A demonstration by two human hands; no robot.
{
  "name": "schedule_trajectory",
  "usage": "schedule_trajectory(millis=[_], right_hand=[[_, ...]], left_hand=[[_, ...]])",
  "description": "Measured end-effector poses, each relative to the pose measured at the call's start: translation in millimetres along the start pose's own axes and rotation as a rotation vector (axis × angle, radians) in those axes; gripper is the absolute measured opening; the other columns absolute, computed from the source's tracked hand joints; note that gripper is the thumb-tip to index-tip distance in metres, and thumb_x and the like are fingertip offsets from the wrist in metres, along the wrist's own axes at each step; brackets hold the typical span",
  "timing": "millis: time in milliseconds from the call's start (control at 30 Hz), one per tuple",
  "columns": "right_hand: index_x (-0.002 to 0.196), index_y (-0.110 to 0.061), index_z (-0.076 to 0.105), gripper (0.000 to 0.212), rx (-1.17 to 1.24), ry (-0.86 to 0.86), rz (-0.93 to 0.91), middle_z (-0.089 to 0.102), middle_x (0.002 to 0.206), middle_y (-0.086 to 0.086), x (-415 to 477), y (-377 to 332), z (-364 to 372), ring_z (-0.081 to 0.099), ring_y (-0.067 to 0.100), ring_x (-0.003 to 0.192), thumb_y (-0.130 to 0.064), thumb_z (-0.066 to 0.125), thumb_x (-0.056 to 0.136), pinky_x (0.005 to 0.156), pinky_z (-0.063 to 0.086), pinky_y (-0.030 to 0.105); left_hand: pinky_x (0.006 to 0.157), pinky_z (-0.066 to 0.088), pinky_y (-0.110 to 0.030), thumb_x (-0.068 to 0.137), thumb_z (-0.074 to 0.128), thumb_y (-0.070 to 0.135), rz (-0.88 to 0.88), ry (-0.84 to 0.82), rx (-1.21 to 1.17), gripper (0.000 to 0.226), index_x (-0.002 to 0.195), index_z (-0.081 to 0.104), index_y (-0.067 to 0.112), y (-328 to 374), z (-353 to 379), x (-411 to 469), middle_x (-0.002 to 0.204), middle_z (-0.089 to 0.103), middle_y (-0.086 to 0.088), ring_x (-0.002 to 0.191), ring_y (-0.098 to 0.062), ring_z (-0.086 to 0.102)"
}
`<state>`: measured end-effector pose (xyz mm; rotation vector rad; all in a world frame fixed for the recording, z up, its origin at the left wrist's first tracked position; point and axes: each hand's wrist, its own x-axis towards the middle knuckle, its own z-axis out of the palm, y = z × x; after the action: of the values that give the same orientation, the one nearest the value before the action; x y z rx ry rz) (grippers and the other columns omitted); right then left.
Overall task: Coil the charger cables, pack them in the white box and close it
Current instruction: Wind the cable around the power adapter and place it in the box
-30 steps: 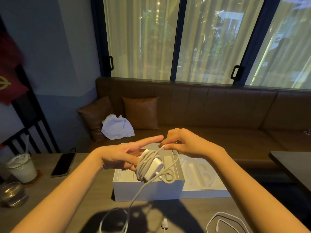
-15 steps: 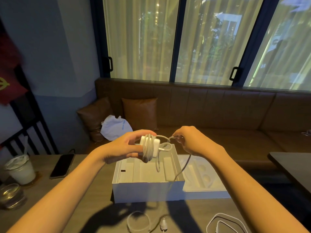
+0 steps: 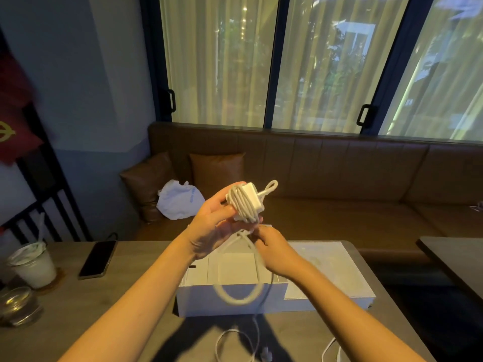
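Charger brick [image 3: 248, 202], white, wrapped in several turns of its own cable [image 3: 241, 270]. Held up in the air above the white box [image 3: 230, 299], toward its far side. A small loop of cord sticks out of the brick's upper right corner.

Left hand [image 3: 214, 226] grasps the brick, fingers curled around the wound turns from the left and below. Right hand [image 3: 271, 250], just under the brick, pinches the loose run of cable; the exact finger closure is blurred by motion. From there the cable drops in a long slack loop in front of the box's near wall and trails onto the table [image 3: 104, 309], where its plug end [image 3: 265, 352] lies near the bottom edge of view.

Box is open, with the lid [image 3: 329, 270] lying flat against its right side. A second cable [image 3: 332, 348] lies on the table, nearer than the lid, not yet packed.

Left of the box: phone [image 3: 98, 259], then an iced drink cup [image 3: 32, 265] further left.

Risks, as judged: the hanging loop may snag the box's near wall or drag the plug off the table edge. Loose tension from the right hand would let the turns slip off the brick. The protruding loop may keep the bundle from seating.
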<state>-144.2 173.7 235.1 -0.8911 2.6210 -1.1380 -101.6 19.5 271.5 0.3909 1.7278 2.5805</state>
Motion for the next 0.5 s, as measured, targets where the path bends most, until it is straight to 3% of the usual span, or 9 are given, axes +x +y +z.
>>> schedule_trajectory(millis=[100, 200, 267, 367, 433, 500], right_hand=[[0.103, -0.018, 0.059, 0.014, 0.302, 0.252, -0.072, 0.064, 0.091, -0.006, -9, -3, 20, 0.064, 0.011, 0.087, -0.015, 0.053, 0.091, 0.084, 0.056, 0.032], [0.108, -0.026, 0.062, 0.023, 0.614, 0.317, -0.049, 0.069, 0.099, -0.013, -16, -16, 33, 0.067, 0.005, 0.096, -0.014, 0.063, 0.088, 0.081, 0.055, 0.017], [0.101, -0.026, 0.066, 0.017, 0.816, 0.341, 0.039, 0.073, 0.091, -0.011, -16, -22, 36, 0.069, 0.007, 0.090, -0.015, 0.061, 0.089, 0.072, 0.055, 0.014], [0.099, -0.011, 0.069, 0.017, 1.051, 0.343, 0.158, 0.067, 0.074, 0.007, -14, -26, 33, 0.065, 0.017, 0.069, -0.015, 0.053, 0.095, 0.066, 0.055, 0.021], [0.094, -0.005, 0.066, 0.021, 1.048, 0.341, 0.222, 0.052, 0.064, 0.009, -15, -24, 29, 0.051, 0.016, 0.057, -0.015, 0.048, 0.097, 0.056, 0.048, 0.023], [0.097, -0.012, 0.062, 0.017, 0.842, 0.341, 0.254, 0.050, 0.064, 0.005, -13, -19, 24, 0.047, 0.013, 0.056, -0.021, 0.047, 0.098, 0.052, 0.043, 0.022]], left_hand=[[0.078, 0.060, -0.038, 0.081, 0.053, 0.010, 0.050, 0.057, -0.142, 0.040, 0.121, 0.054, 0.016, -4, 3, 5, 0.106, 0.070, -0.014, 0.093, -0.032, 0.070], [0.074, 0.060, -0.035, 0.080, 0.054, 0.008, 0.060, 0.078, -0.168, 0.047, 0.127, 0.050, 0.013, -8, 8, 8, 0.115, 0.064, -0.018, 0.095, -0.032, 0.070], [0.073, 0.060, -0.035, 0.079, 0.057, 0.010, 0.074, 0.096, -0.094, 0.052, 0.130, 0.048, 0.013, -9, 10, 9, 0.120, 0.060, -0.020, 0.096, -0.032, 0.070], [0.076, 0.060, -0.038, 0.078, 0.059, 0.012, 0.087, 0.130, -0.005, 0.051, 0.128, 0.049, 0.015, -8, 7, 11, 0.123, 0.058, -0.021, 0.098, -0.032, 0.069], [0.080, 0.059, -0.042, 0.080, 0.059, 0.013, 0.097, 0.148, 0.060, 0.055, 0.133, 0.045, 0.011, -7, 1, 12, 0.128, 0.055, -0.023, 0.104, -0.036, 0.066], [0.082, 0.058, -0.042, 0.087, 0.059, 0.009, 0.107, 0.174, 0.099, 0.052, 0.136, 0.043, 0.011, -7, -5, 13, 0.131, 0.054, -0.023, 0.109, -0.037, 0.064]])
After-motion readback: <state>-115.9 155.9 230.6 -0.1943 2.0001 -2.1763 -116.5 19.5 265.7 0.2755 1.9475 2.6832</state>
